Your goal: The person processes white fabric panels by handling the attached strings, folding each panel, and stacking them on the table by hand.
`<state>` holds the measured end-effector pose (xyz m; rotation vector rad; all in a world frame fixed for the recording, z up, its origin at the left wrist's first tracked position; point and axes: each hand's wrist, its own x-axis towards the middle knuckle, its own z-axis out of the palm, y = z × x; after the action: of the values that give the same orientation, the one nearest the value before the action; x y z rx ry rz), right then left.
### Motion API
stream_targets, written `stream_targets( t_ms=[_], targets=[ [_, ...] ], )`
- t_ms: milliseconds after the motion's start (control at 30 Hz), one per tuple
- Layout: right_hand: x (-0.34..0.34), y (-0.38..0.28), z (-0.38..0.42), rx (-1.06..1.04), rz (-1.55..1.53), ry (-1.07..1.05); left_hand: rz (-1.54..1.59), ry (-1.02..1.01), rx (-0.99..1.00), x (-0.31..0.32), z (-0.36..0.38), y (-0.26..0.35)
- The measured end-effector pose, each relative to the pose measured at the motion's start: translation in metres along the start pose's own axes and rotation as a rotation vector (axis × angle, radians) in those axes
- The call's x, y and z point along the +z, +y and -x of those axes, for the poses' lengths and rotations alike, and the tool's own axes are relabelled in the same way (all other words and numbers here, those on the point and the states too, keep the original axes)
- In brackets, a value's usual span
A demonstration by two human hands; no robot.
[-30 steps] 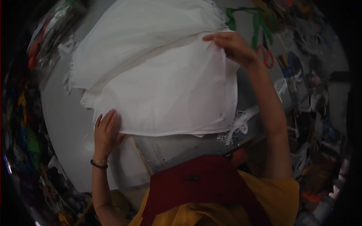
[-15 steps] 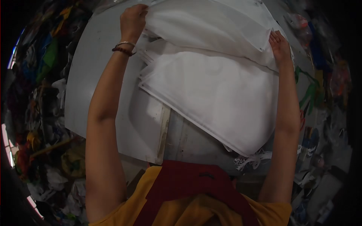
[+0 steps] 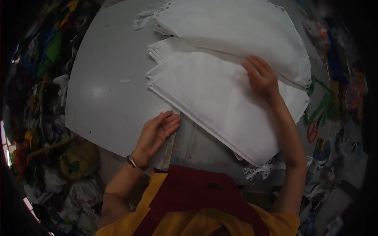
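Two overlapping stacks of white fabric sheets lie on the grey table. The nearer white sheet (image 3: 232, 106) has a stitched edge and metal eyelets at its corners. Behind it, the farther white sheets (image 3: 228, 23) carry a row of eyelets, with a white strap (image 3: 143, 19) sticking out at their left. My right hand (image 3: 262, 76) hovers over or lightly touches the fabric near the fold between the stacks, fingers extended and a little blurred. My left hand (image 3: 160, 128) is off the fabric, palm turned inward with fingers loosely curved, by the table's wooden edge strip (image 3: 170, 147).
The grey table (image 3: 102, 74) bears a small white scrap (image 3: 125, 80). Red-handled scissors (image 3: 312, 131) and green ribbon (image 3: 325, 104) lie at the right. White strings (image 3: 260, 171) bunch near the front edge. Heaps of coloured material crowd both sides, including a sack (image 3: 78, 161).
My left hand has let go of the far sheet's corner and come back toward my body. My right hand has left the right edge and moved inward. The far sheets now lie flatter.
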<state>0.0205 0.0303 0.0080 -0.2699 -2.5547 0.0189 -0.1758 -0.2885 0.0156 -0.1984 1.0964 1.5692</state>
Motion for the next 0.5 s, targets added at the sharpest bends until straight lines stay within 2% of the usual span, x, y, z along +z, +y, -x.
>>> stream_targets(
  t_ms=[67, 100, 167, 233, 400, 467, 500],
  targets=[
    [0.018, -0.009, -0.01, -0.093, 0.004, -0.067, -0.047, -0.121, -0.014, 0.021, -0.01, -0.005],
    [0.032, -0.005, -0.017, -0.048, 0.07, -0.087, -0.037, -0.121, 0.003, 0.031, -0.015, -0.005],
    [0.046, 0.009, -0.034, -0.022, 0.141, -0.099, -0.133, -0.248, 0.067, 0.048, -0.03, -0.001],
    [0.048, 0.026, -0.041, 0.145, 0.315, -0.13, -0.083, -0.277, 0.063, 0.062, -0.051, 0.0],
    [0.055, 0.036, -0.043, 0.163, 0.303, -0.122, 0.066, -0.307, 0.076, 0.089, -0.101, -0.008],
    [0.054, 0.039, -0.043, 0.168, 0.29, -0.118, 0.151, -0.375, 0.346, 0.103, -0.108, -0.01],
    [0.054, 0.039, -0.044, 0.169, 0.283, -0.099, 0.155, -0.374, 0.348, 0.108, -0.111, -0.008]
  ],
)
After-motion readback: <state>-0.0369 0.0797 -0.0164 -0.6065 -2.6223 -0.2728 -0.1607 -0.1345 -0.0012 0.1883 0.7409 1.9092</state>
